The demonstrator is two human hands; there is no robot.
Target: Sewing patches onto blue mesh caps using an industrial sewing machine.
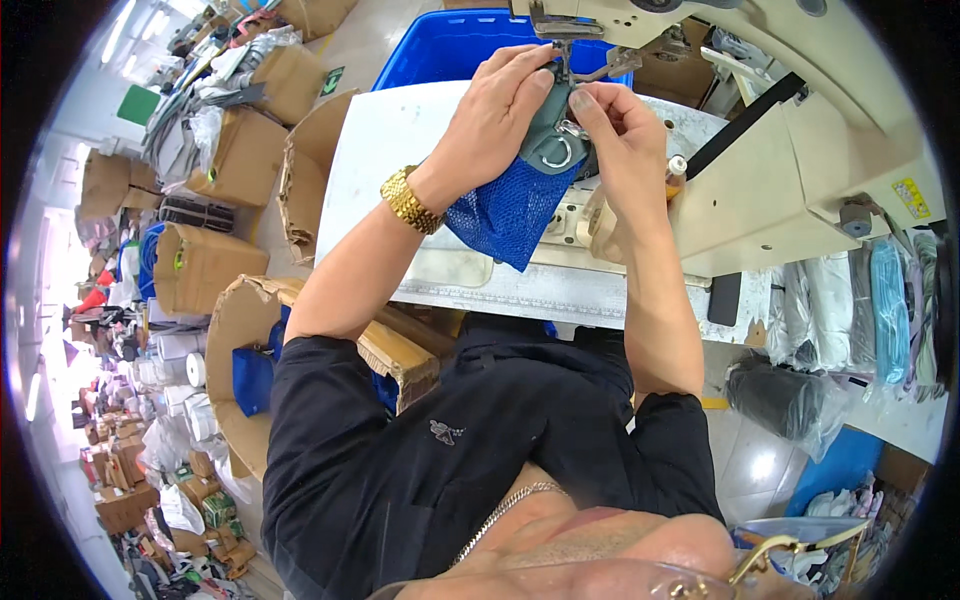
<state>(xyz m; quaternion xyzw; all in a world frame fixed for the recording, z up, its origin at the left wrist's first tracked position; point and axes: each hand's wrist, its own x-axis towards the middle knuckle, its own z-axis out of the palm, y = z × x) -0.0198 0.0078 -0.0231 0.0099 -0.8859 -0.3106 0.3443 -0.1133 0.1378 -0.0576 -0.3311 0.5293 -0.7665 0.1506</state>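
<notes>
A blue mesh bag [510,210] with a grey-green fabric panel [545,118] lies under the sewing head [565,50] of an industrial sewing machine. The panel bears a pale curved mark and a small shiny metal piece [572,130]. My left hand [500,110], a gold watch [408,200] at its wrist, holds the panel from the left, fingertips close to the presser foot. From the right, my right hand [622,125] pinches the panel's edge between thumb and curled fingers. The fabric right at the needle is partly hidden by fingers and machine parts.
The white machine table [375,150] has a ruled front edge. Behind it stands a blue plastic bin [420,45]. The machine's cream body [780,180] rises at right, near a small bottle [676,170]. Cardboard boxes [205,270] crowd the left; plastic-wrapped rolls [830,300] lie at right.
</notes>
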